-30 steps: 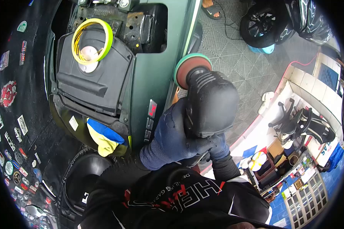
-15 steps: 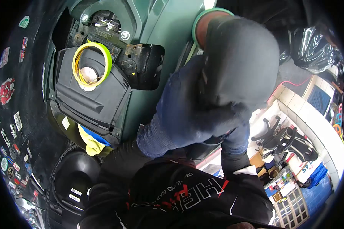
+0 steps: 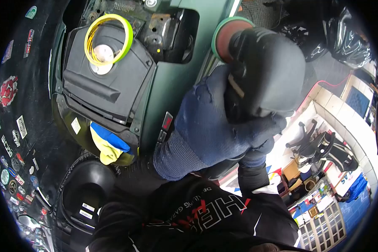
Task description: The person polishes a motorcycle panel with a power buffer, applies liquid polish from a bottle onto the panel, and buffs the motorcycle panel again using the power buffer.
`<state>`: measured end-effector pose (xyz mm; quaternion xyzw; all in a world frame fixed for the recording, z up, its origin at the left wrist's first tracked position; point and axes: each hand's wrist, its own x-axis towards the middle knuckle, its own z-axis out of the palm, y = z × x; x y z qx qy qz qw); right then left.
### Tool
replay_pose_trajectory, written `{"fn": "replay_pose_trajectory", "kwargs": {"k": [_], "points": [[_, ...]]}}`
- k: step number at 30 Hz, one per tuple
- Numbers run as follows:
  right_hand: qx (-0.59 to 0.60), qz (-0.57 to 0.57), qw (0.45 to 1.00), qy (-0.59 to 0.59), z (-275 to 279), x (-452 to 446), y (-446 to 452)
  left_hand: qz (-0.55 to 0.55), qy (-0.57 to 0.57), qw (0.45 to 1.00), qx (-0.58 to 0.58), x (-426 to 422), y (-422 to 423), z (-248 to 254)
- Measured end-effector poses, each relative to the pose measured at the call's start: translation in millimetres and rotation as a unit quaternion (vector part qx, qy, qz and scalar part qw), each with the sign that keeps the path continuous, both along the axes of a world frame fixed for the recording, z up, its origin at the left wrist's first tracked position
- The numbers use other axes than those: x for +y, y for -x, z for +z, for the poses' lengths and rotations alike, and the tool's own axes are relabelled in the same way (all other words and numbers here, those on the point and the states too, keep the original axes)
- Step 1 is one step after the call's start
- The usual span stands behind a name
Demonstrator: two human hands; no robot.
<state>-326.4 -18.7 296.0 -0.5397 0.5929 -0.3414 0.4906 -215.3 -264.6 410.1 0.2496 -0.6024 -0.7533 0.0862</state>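
Note:
A black power polisher with a round green-edged pad is held in both my gloved hands. My left hand, in a dark blue glove, is closed around the near side of its body. Lower right, my right hand is closed at the polisher's underside, its fingers mostly hidden. The pad's edge is beside the dark green body panel; whether they touch, I cannot tell. On the black cover to the left rests a yellow-green roll of tape.
Yellow and blue cloths are tucked below the cover. A sticker-covered black surface runs along the left. A round black tub-like part sits lower left. Black plastic bags lie upper right. A red cable crosses the floor.
The panel, cover and tape roll have shifted up and slightly right in view. The polisher has tilted a little, showing more of its pad. Both hands still grip it.

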Motion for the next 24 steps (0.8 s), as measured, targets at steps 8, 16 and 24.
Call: {"fn": "replay_pose_trajectory", "kwargs": {"k": [8,16,24], "points": [[-0.249,-0.335,0.904,-0.092,10.7,23.2,-134.2,-0.023,0.068,0.992,-0.099,52.1,-69.7,-10.8],[-0.376,-0.379,0.835,-0.132,24.3,34.5,-190.0,-0.108,0.069,0.973,-0.192,73.3,-116.3,-14.2],[-0.365,-0.369,0.847,-0.119,28.5,7.0,-140.1,-0.07,0.089,0.987,-0.117,52.9,-78.5,-15.1]]}}
